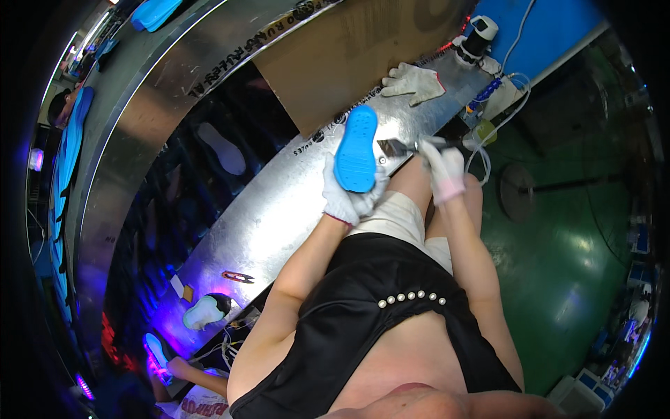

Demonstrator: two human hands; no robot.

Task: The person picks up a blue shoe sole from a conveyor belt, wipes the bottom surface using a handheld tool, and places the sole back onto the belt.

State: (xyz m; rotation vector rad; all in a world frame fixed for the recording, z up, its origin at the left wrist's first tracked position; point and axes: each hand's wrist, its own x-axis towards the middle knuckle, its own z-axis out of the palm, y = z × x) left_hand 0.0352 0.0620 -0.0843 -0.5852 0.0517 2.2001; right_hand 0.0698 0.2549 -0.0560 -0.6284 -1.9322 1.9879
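Note:
A bright blue shoe sole stands out over the metal bench, its long side pointing away from me. My left hand, in a white knit glove, is closed around the sole's near end. To the right of it, my gloved right hand is closed on what looks like a flat brush with a dark, wide tip. That tip points left toward the sole, with a small gap between them. My right hand is slightly blurred, and part of the handle is hidden in its fingers.
Around the metal bench are an empty glove, thread snips, a pale shoe piece and a white-and-black container. Cardboard stands behind. A pale sole lies on the dark belt. A co-worker's hand is lower left.

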